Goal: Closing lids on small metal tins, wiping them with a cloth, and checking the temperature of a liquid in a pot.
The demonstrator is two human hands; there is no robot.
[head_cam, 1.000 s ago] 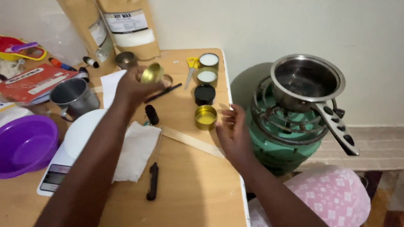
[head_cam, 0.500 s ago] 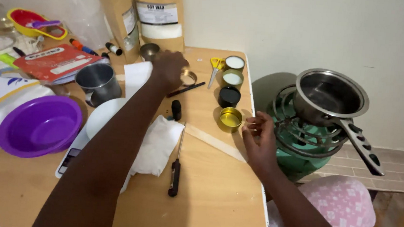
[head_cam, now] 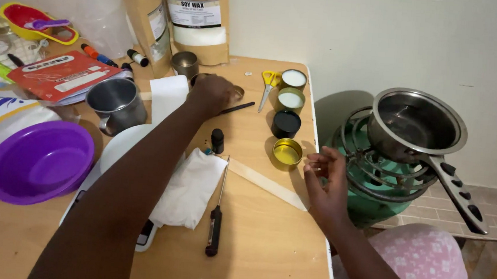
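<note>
My left hand [head_cam: 211,94] reaches across the wooden table [head_cam: 263,257] and closes over a small gold tin [head_cam: 238,92], which rests on the tabletop beside a black stick. My right hand [head_cam: 324,185] hovers at the table's right edge with its fingers loosely curled and nothing in them. It is nearest to a gold tin of yellow liquid [head_cam: 287,153]. Behind that tin stand a black-lidded tin [head_cam: 286,123] and two tins of white wax [head_cam: 291,98]. A small dark bottle [head_cam: 217,140] stands below my left wrist.
A flat wooden stick [head_cam: 266,183], a black-handled probe [head_cam: 215,224], a white cloth [head_cam: 189,188], yellow scissors [head_cam: 270,80], a steel mug [head_cam: 117,104] and a purple bowl [head_cam: 37,160] are on the table. Brown bags [head_cam: 195,19] stand at the back. A steel pot [head_cam: 415,125] sits on a green burner [head_cam: 373,189] at the right.
My left hand has carried the gold tin from the air down onto the table. My right hand stays by the table's edge. The view has shifted left.
</note>
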